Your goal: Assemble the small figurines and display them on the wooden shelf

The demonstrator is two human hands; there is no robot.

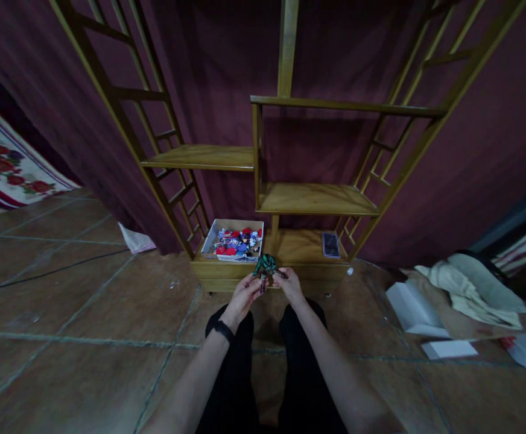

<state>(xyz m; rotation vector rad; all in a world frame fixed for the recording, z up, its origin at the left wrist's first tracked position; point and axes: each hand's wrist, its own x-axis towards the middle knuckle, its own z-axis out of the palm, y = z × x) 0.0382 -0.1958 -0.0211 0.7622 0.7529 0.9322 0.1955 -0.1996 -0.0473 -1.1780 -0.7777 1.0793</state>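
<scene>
A small dark green figure (266,263) with brownish limbs is held between my two hands, above the front edge of the low shelf. My left hand (245,294), with a black band on its wrist, pinches one of the figure's lower limbs. On the other side my right hand (291,283) has its fingers closed on another limb. Just beyond my left hand stands an open white box (214,234), filled with several small red, blue and white figures or parts (238,242). The fingertips are partly hidden by the figure.
The wooden shelf unit (317,199) rises in front of me, against a dark red curtain (218,78). A dark flat rectangular item (330,245) lies on its bottom board at right. White boxes (414,308) and a pale cloth (471,292) are on the tiled floor to the right.
</scene>
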